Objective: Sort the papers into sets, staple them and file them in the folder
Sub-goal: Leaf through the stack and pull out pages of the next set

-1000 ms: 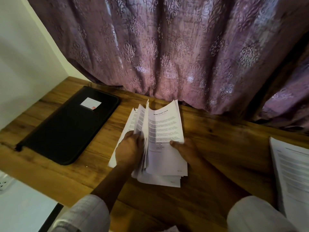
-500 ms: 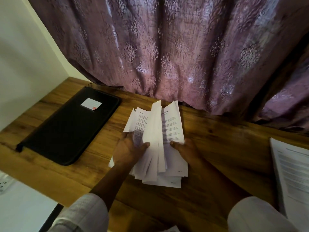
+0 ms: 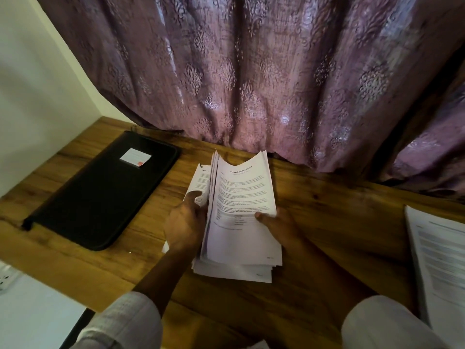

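Fingers [image 3: 195, 195] curled round paper stack [image 3: 241, 197], left hand [image 3: 185, 226], right hand [image 3: 284, 229] flanking it, folder [image 3: 100, 195] apart

Fanned white papers [image 3: 241, 215], black folder [image 3: 100, 192] leftward

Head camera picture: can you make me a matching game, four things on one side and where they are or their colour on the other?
1 folder
2 curtain
3 stack of papers
4 other paper pile

A purple, hanging behind the table
B gripped by the left hand and right hand
C black, flat on the table's left side
D at the table's right edge

Pairs: 1-C, 2-A, 3-B, 4-D.
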